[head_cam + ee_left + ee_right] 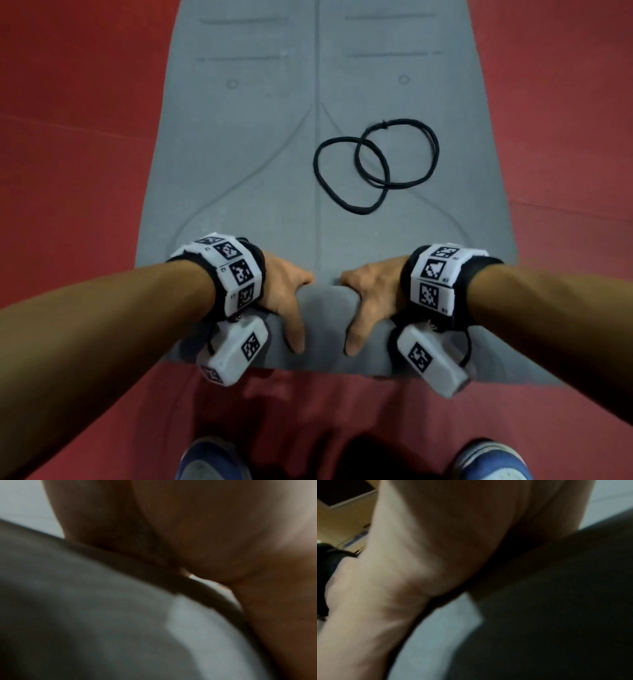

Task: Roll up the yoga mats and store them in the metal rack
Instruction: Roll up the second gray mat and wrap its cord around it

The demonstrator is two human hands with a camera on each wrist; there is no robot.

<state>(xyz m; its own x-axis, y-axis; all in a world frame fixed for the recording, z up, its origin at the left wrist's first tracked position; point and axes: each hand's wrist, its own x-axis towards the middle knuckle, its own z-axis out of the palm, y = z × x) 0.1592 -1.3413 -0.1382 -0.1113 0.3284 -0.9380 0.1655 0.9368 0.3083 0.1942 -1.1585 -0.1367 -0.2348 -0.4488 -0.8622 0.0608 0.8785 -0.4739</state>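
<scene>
Item 1, yoga mat [239, 164]: grey, printed with alignment lines, lying flat on the red floor [68, 120]; its near end is turned over into a short roll [323, 308] at the near edge, the rest running away from me unrolled

Item 2, left hand [279, 291]: fingers curled over the far side of the roll, thumb laid along its near face, clamped on the roll left of centre. The left wrist view confirms skin pressed against grey mat, blurred

Item 3, right hand [371, 291]: mirror of the left, wrapped on the roll right of centre, thumb pointing toward me. The two hands sit close beside each other, a small gap between them

Item 4, two black elastic loops [373, 164]: overlapping, resting on the mat surface right of its centre line, directly in the roll's path and well ahead of it

Item 5, metal rack: not in view

Step in hand, my judgement: the first turns of rolling, with most of the mat to go

Handling notes: I would keep the core tight, pressing down and forward evenly with both hands; with the hands this near the middle, the outer ends may lag and the roll telescope, so I would spread them wider and watch both side edges for squareness. The loops should be lifted off before the roll reaches them, or they get wound inside
</scene>
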